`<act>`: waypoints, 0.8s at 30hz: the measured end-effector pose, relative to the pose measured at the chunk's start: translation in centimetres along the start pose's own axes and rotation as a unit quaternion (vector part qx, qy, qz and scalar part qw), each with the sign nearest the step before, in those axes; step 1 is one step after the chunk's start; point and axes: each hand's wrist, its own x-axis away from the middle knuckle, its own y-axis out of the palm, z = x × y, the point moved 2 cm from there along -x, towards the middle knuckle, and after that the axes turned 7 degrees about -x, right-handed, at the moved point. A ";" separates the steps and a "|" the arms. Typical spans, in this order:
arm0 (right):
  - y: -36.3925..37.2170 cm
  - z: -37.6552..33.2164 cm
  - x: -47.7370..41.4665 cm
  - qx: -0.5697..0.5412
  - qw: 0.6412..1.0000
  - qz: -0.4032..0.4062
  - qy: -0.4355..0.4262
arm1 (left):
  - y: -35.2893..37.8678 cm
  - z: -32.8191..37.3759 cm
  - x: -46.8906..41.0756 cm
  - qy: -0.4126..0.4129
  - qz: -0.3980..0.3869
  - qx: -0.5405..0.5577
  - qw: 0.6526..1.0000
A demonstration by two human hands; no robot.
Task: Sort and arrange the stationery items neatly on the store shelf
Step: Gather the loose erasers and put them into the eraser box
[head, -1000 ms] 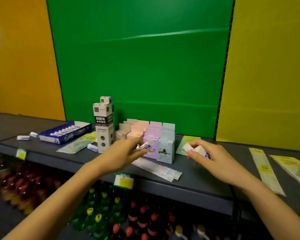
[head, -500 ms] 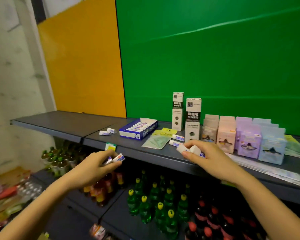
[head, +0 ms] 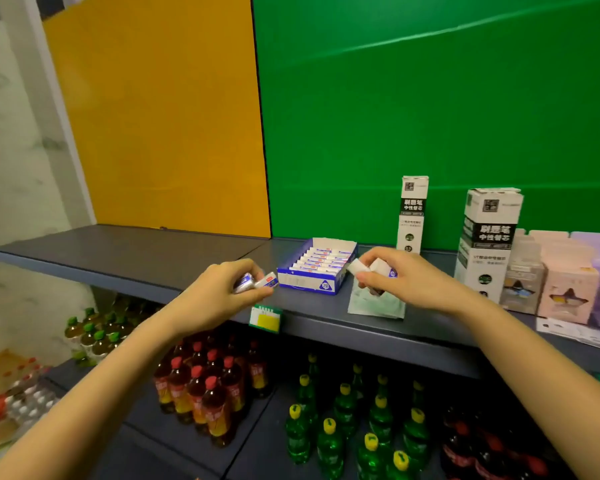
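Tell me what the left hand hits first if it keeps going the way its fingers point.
Probably the blue eraser box: the left hand, holding small erasers, points right toward its near end, though depth is uncertain.

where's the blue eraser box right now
The blue eraser box sits mid-shelf in the head view, between the left hand and right hand.

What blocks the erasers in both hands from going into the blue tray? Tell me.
Nothing visible. The left hand and right hand hold erasers on either side of the open-topped blue tray.
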 end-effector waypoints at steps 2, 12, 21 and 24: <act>0.1 0.7 -2.4 -0.011 1.000 -0.009 0.015 | 0.0 -1.1 -2.6 0.022 -0.006 0.008 1.000; 0.4 3.0 -11.6 -0.096 0.989 -0.025 0.110 | 0.8 -6.3 -14.0 0.092 -0.050 0.008 0.995; 0.7 5.7 -15.3 -0.069 0.976 -0.033 0.206 | 2.9 -9.1 -20.7 0.157 -0.114 0.003 0.981; 0.9 6.5 -16.4 -0.037 0.976 -0.017 0.213 | 3.6 -9.9 -22.6 0.185 -0.142 0.000 0.972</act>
